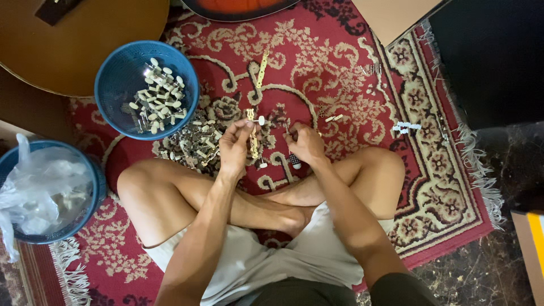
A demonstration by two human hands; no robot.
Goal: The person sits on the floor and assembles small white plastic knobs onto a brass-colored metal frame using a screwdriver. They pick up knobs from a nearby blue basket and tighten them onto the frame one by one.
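The left hand (235, 147) pinches a slim brass tuning-machine strip with white knobs (253, 133), held upright above the red patterned carpet (317, 62), just in front of the crossed legs. The right hand (306, 144), just to its right, is closed around a small dark-handled tool (294, 160). A loose pile of similar metal pegs (192, 141) lies left of the hands, beside a round blue plastic basket (113, 85) holding more.

bare arms and legs, pale beige shorts (266, 263), dark top (306, 292).
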